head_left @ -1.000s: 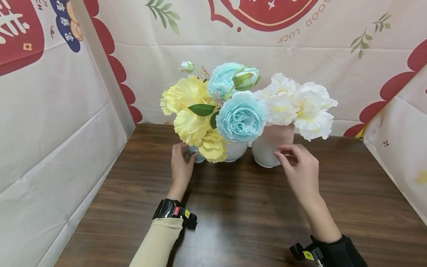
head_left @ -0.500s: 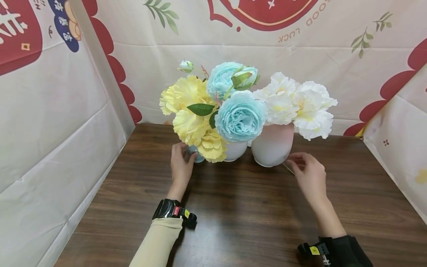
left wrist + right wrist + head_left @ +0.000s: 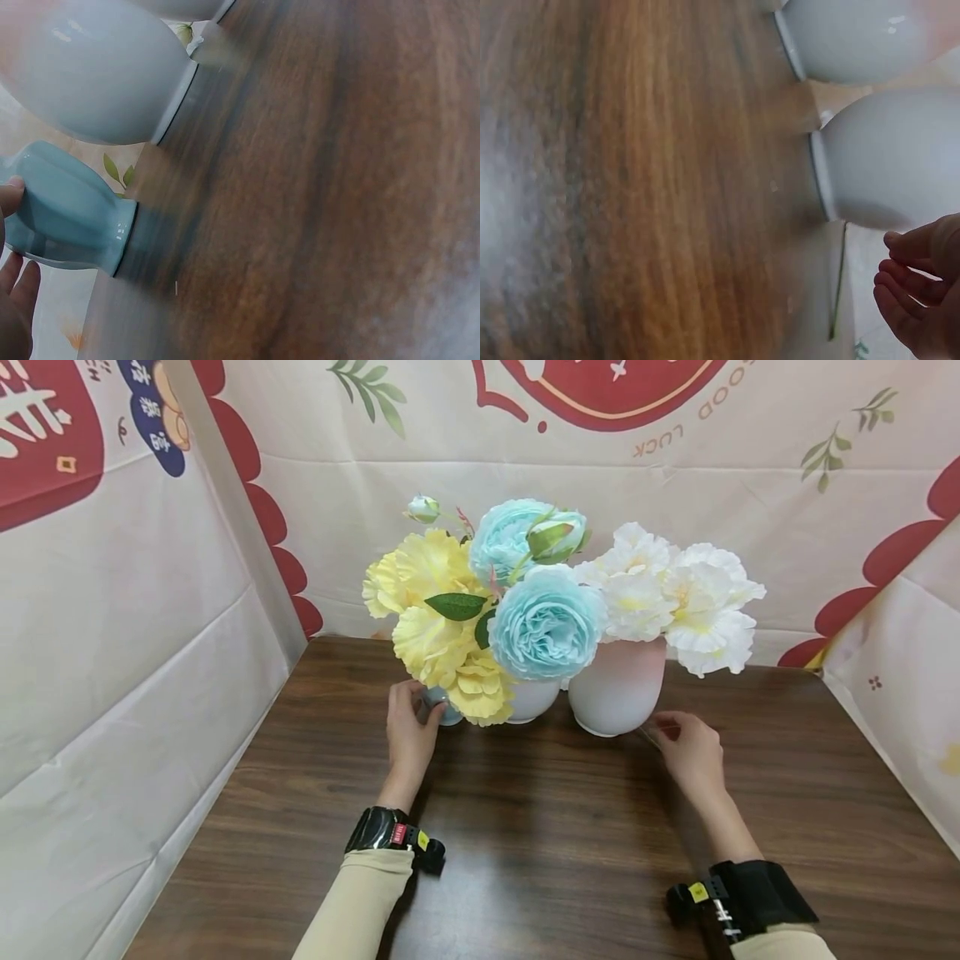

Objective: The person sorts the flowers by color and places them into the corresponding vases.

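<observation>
My left hand (image 3: 408, 727) holds a small light-blue vase (image 3: 71, 210) at the left, thumb on one side and fingers on the other. Yellow flowers (image 3: 427, 643) hang over that vase and hide most of it in the head view. To the right stands a pink-and-white vase (image 3: 615, 693) under white flowers (image 3: 675, 597). My right hand (image 3: 692, 752) is beside its base, fingers loosely bent. In the right wrist view no thing shows between those fingers. A thin green stem (image 3: 840, 285) lies on the table close to them, one end at the vase's foot.
Between the two outer vases stands a rounded pale vase (image 3: 534, 700), with light-blue flowers (image 3: 547, 622) above it. All three stand near the back of the dark wooden table (image 3: 510, 843). Printed cloth (image 3: 337, 527) hangs behind and along the sides.
My right hand has moved down and right from the front of the pink-and-white vase to beside its base, uncovering the thin stem. The left hand has kept its hold on the light-blue vase.
</observation>
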The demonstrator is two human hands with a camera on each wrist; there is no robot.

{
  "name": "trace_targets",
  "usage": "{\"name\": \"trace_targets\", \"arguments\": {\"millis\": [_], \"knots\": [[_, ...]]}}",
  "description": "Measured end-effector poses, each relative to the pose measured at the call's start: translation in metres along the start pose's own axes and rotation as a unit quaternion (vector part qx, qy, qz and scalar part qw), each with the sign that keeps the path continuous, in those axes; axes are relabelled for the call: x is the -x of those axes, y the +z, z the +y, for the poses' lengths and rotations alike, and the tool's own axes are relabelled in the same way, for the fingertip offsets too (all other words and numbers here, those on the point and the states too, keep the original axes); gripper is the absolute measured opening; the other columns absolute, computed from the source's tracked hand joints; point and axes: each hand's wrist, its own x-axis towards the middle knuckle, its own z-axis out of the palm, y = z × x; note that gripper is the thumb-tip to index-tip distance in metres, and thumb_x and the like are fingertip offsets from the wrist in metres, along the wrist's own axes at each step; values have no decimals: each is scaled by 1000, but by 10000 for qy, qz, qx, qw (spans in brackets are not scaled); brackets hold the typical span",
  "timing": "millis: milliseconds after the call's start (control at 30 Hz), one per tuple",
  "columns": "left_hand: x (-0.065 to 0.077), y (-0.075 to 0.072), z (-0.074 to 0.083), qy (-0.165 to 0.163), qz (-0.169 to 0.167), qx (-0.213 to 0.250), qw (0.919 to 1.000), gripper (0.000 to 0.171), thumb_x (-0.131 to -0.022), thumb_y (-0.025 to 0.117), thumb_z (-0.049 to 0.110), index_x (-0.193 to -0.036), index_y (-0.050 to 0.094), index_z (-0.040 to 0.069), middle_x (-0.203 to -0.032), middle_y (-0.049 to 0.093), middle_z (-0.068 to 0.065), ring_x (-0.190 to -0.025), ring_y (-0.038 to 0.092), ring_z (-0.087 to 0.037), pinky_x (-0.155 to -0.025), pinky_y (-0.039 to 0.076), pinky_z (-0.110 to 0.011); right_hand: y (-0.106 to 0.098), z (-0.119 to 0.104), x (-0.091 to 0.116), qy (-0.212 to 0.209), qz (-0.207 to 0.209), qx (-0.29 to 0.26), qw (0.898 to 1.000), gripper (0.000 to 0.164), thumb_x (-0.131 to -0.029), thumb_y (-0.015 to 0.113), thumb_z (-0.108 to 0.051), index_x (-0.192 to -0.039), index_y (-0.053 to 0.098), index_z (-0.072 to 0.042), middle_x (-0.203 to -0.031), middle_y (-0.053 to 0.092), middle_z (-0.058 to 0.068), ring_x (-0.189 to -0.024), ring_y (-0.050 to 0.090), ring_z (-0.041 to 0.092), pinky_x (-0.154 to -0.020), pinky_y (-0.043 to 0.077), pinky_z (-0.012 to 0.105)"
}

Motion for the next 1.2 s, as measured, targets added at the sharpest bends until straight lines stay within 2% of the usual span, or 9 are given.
{"name": "trace_targets", "arguments": {"millis": [267, 433, 600, 833, 1033, 1200], "knots": [[-1, 1, -1, 13, 13, -43, 10000, 38, -90, 74, 12, -118, 53, 2, -124, 51, -14, -125, 55, -29, -109, 53, -37, 11, 9, -7, -87, -413, 346, 9985, 30, -97, 64, -14, -121, 66, 4, -116, 66, 29, -109, 61, 47, -86, 50, 64], [-1, 0, 0, 65, 49, -51, 10000, 38, -89, 75, 11, -118, 53, 1, -123, 51, -15, -124, 56, -30, -108, 53, -38, 18, 14, -10, -196, -358, 548, 9977, 24, -96, 65, -14, -113, 69, 3, -109, 68, 28, -102, 62, 46, -80, 51, 61], [-1, 0, 0, 68, 59, -28, 10000, 38, -89, 75, 10, -118, 52, 1, -123, 51, -16, -124, 56, -31, -108, 53, -38, 23, 16, -13, -377, -148, 748, 9964, 23, -93, 68, -10, -109, 67, 7, -107, 64, 29, -100, 61, 46, -79, 51, 61], [0, 0, -1, 61, 69, -50, 9999, 38, -89, 75, 11, -117, 52, 2, -123, 51, -15, -125, 56, -30, -108, 53, -39, 20, 15, -17, -443, -559, 1120, 9911, 23, -93, 67, -9, -110, 69, 7, -110, 68, 32, -103, 62, 52, -79, 53, 65], [0, 0, -1, 84, 60, -33, 9999, 38, -89, 75, 11, -117, 52, 2, -123, 51, -15, -126, 55, -31, -108, 53, -40, 8, 13, -15, -153, -795, 903, 9926, 21, -95, 61, -10, -109, 73, 0, -112, 70, 28, -102, 64, 48, -74, 55, 59], [0, 0, -2, 40, 21, -59, 10000, 37, -90, 74, 12, -118, 52, 2, -124, 51, -15, -125, 56, -30, -108, 53, -39, -12, 12, -12, -37, -504, 579, 9970, 20, -97, 60, -11, -106, 73, 0, -103, 71, 27, -86, 66, 39, -62, 52, 43]]}}
